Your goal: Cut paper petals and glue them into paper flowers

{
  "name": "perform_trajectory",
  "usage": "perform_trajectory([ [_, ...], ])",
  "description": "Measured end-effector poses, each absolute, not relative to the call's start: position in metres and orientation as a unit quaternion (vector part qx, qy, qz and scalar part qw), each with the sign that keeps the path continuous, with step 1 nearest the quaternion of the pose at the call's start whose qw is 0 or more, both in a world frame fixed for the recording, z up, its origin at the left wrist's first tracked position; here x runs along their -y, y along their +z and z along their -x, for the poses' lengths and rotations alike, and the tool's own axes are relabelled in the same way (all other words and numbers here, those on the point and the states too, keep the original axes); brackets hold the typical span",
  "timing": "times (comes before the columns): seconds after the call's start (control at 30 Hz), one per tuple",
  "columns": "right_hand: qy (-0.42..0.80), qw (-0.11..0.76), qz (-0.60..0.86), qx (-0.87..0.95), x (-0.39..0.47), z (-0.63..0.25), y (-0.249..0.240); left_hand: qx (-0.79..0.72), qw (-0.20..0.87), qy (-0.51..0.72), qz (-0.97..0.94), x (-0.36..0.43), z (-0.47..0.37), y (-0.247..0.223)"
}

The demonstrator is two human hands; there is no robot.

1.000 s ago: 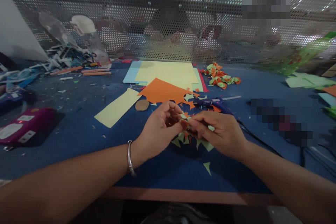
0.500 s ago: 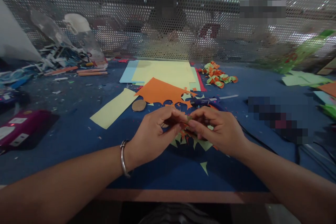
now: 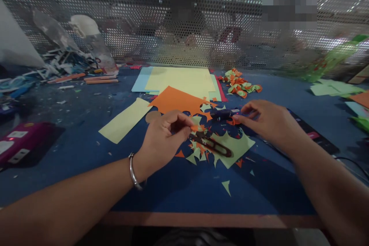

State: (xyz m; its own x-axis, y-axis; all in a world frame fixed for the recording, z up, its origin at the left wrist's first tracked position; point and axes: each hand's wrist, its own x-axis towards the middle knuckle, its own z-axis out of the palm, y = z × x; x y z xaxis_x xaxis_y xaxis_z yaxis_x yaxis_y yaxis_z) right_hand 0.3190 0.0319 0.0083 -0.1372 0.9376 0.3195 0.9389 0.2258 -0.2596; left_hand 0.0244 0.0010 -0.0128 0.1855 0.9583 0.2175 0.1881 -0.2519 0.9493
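My left hand, a silver bangle at its wrist, is closed, with thumb and forefinger pinching a small orange paper piece. Below its fingertips, a dark brown slotted tool, like a scissor handle, lies across green and orange paper scraps. My right hand has its thumb and forefinger apart at the near end of a dark blue glue gun, which lies on the table; whether they touch it is unclear. A cut-out green sheet lies below. Partly hidden behind my left hand is a round brown disc.
An orange sheet with scalloped edges lies before stacked coloured paper. Right of the stack is a heap of orange and green paper pieces. A pale strip and a magenta box are left; a phone-like device lies right.
My hands have come apart. The right hand has moved right and forward to the glue gun, while the left keeps its pinch nearly in place. The brown tool and green sheet now show.
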Motion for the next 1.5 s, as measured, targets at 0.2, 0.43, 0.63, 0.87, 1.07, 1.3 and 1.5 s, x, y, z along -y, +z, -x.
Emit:
perform_trajectory([
  [0.2,0.008,0.137,0.648,0.749,-0.040,-0.319,-0.003,-0.454,0.485,0.457,-0.592,-0.011,-0.024,-0.017],
  [0.43,0.005,0.179,0.662,0.728,-0.042,-0.320,0.000,-0.443,0.546,0.473,-0.531,-0.018,-0.026,-0.020],
  [0.63,-0.101,0.248,0.644,0.717,-0.034,-0.318,0.013,-0.437,0.569,0.471,-0.514,-0.015,-0.028,-0.017],
  [0.87,-0.150,0.271,0.638,0.705,-0.029,-0.318,0.025,-0.466,0.494,0.502,-0.536,-0.029,-0.028,-0.019],
  [1.07,-0.093,0.333,0.602,0.720,-0.025,-0.312,0.021,-0.462,0.468,0.510,-0.555,-0.035,-0.025,-0.023],
  [1.3,-0.126,0.367,0.537,0.749,-0.010,-0.297,0.021,-0.455,0.473,0.501,-0.564,-0.025,-0.028,-0.022],
  [1.5,-0.175,0.361,0.487,0.776,-0.005,-0.294,0.023,-0.438,0.462,0.489,-0.596,-0.022,-0.028,-0.022],
])
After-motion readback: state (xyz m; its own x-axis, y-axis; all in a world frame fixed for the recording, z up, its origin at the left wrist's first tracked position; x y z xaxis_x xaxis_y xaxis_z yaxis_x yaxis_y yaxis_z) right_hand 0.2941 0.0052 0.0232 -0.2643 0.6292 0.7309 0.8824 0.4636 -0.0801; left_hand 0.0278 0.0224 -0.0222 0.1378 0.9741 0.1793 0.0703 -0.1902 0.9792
